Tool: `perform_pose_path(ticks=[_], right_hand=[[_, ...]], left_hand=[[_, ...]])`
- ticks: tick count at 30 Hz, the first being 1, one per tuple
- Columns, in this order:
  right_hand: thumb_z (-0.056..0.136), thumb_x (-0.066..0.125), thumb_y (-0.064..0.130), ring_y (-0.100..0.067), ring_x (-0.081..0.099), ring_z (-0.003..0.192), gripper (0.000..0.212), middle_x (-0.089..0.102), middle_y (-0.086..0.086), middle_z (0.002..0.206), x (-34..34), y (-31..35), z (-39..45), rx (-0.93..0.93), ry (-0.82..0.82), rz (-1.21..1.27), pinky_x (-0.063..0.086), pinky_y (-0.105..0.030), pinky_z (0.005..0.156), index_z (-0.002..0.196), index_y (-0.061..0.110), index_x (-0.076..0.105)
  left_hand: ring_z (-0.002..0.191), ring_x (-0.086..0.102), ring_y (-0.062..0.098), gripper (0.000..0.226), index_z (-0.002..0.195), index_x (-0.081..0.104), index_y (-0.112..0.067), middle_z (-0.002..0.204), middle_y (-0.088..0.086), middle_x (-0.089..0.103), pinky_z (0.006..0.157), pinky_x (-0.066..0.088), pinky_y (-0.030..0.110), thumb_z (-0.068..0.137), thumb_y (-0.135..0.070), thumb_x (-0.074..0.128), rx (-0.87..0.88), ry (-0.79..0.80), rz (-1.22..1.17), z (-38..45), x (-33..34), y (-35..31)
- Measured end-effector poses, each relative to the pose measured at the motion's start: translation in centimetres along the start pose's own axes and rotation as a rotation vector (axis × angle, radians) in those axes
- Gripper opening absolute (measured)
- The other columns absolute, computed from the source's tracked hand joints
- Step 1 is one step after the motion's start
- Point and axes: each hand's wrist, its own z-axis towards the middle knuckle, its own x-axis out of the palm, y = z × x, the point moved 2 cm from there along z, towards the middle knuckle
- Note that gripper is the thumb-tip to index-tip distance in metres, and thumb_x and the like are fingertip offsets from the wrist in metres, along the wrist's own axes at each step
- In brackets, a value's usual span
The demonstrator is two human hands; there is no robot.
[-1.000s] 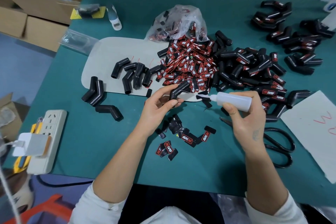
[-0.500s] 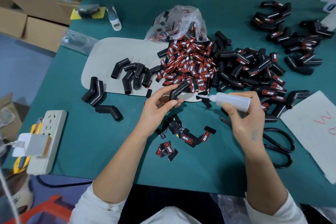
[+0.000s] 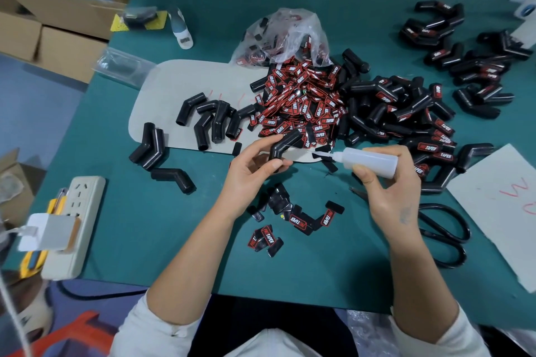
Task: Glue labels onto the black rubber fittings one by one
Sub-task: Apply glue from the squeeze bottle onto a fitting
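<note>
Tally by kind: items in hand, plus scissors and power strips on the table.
black fitting, in left hand: 1
glue bottle, in right hand: 1
scissors: 1
power strip: 1
Total: 4

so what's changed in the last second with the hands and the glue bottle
Very little. The right hand has brought the glue bottle slightly left, its nozzle nearer the black fitting that the left hand grips. Nothing was picked up or let go. The label pile and scissors lie as before.
</note>
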Motion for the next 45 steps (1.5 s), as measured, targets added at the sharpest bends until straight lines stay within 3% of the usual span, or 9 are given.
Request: perform_pose_path(ticks=[3,7,14,20,25,30,36,40,45], right_hand=[[0.093,0.072,0.043,-0.010,0.066,0.101,0.024,0.066,0.026,0.108,-0.09,-0.08,0.03,0.013,-0.009,0.006,0.051,-0.023,0.083,0.111,0.033,0.058],[0.093,0.071,0.040,-0.001,0.064,0.100,0.024,0.066,0.029,0.109,0.13,0.06,-0.02,0.003,0.022,0.013,0.048,-0.014,0.082,0.111,0.034,0.057],[0.093,0.071,0.043,-0.004,0.065,0.100,0.025,0.066,0.028,0.108,0.10,-0.02,-0.01,0.010,0.019,0.005,0.048,-0.015,0.082,0.111,0.034,0.057],[0.092,0.073,0.044,-0.018,0.067,0.099,0.025,0.069,0.020,0.106,-0.17,-0.55,-0.01,0.034,-0.039,0.012,0.052,-0.037,0.084,0.110,0.033,0.060],[0.092,0.072,0.046,-0.011,0.066,0.100,0.022,0.068,0.023,0.108,-0.05,-0.07,0.00,0.002,-0.012,0.005,0.051,-0.026,0.083,0.109,0.048,0.057],[0.093,0.073,0.043,-0.012,0.066,0.100,0.021,0.068,0.023,0.107,-0.26,-0.42,0.09,0.012,-0.033,0.000,0.052,-0.035,0.085,0.109,0.043,0.059],[0.094,0.072,0.044,-0.009,0.066,0.100,0.021,0.067,0.024,0.108,-0.31,-0.57,0.13,-0.002,-0.030,-0.007,0.052,-0.030,0.084,0.110,0.042,0.058],[0.094,0.072,0.041,-0.009,0.066,0.101,0.024,0.067,0.025,0.108,-0.19,-0.66,0.08,-0.002,-0.021,-0.007,0.051,-0.026,0.084,0.112,0.030,0.059],[0.094,0.072,0.041,-0.008,0.066,0.101,0.021,0.067,0.025,0.108,-0.45,-0.58,0.15,-0.002,-0.041,-0.005,0.051,-0.027,0.085,0.110,0.039,0.059]], left_hand=[[0.111,0.075,0.030,0.039,0.134,0.068,-0.039,0.116,0.009,0.078,0.099,0.058,0.037,0.096,-0.030,0.073,0.006,-0.001,0.011,0.00,-0.03,-0.02],[0.112,0.075,0.031,0.040,0.135,0.067,-0.038,0.120,0.011,0.076,0.099,0.058,0.037,0.097,-0.029,0.073,0.004,0.002,0.011,-0.02,-0.09,-0.03],[0.112,0.075,0.031,0.040,0.134,0.068,-0.039,0.121,0.012,0.075,0.099,0.058,0.036,0.096,-0.026,0.072,0.005,0.000,0.013,-0.06,-0.06,-0.17],[0.110,0.075,0.030,0.040,0.131,0.069,-0.042,0.115,0.006,0.077,0.102,0.057,0.041,0.095,-0.026,0.071,0.003,-0.006,0.010,-0.06,0.11,-0.23],[0.112,0.074,0.032,0.040,0.132,0.069,-0.040,0.115,0.010,0.077,0.104,0.056,0.047,0.095,-0.026,0.072,-0.002,-0.007,0.008,-0.10,0.05,-0.12],[0.111,0.075,0.032,0.040,0.132,0.069,-0.039,0.113,0.009,0.078,0.103,0.057,0.043,0.095,-0.024,0.072,-0.007,0.003,-0.018,-0.04,0.04,-0.11],[0.112,0.074,0.032,0.040,0.133,0.068,-0.038,0.116,0.012,0.077,0.103,0.057,0.042,0.096,-0.024,0.072,-0.003,0.007,-0.008,0.07,-0.07,0.03],[0.112,0.075,0.032,0.040,0.134,0.068,-0.037,0.120,0.014,0.075,0.102,0.058,0.040,0.096,-0.024,0.073,0.002,0.009,-0.012,0.12,-0.13,0.15],[0.112,0.075,0.032,0.040,0.135,0.068,-0.035,0.122,0.015,0.074,0.100,0.058,0.038,0.097,-0.024,0.073,0.007,0.010,-0.014,0.19,-0.16,0.26]])
